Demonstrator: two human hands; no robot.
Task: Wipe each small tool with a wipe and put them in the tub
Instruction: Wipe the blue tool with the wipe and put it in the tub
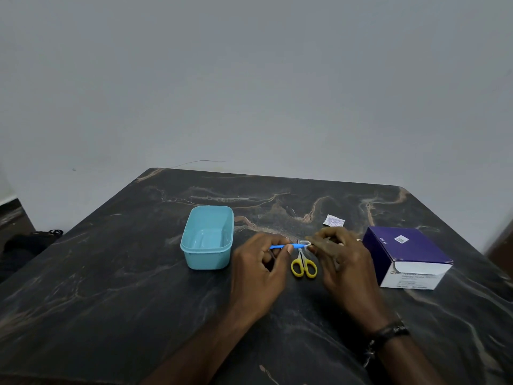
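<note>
Left hand [261, 262]: pinches the thin blue tool [280, 246] near its middle, holding it level above the table [111, 287].
Right hand [341, 259]: fingers curled, pinching a small white wipe [305, 243] around the tool's right end.
Tub [206, 237]: light blue, open, just left of the left hand; what lies inside is hard to tell.
Scissors [303, 263]: yellow-handled, flat on the table between the two hands, directly under the tool, blades pointing far.
Torn sachet [334, 220]: white, far side, beyond the right hand.
Box [408, 257]: purple and white, right of the right hand, near it.
Wristband [388, 333]: dark, on the right wrist.
</note>
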